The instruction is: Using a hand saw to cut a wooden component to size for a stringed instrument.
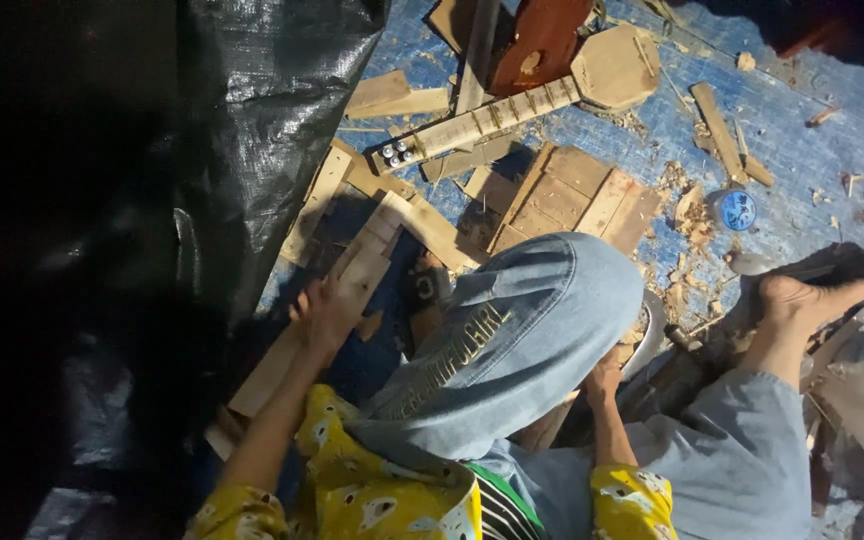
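Left hand (324, 312) lies flat, fingers spread, on a long wooden plank (337, 300), pinning it to the blue tarp floor (802, 150). Right hand (604, 378) is tucked under the bent knee (532, 300); grip cannot be told

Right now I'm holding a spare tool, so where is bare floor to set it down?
Bare blue tarp shows right of the small round blue tin. It is crowded around the slatted wooden panel and the long wooden plank under the left hand.
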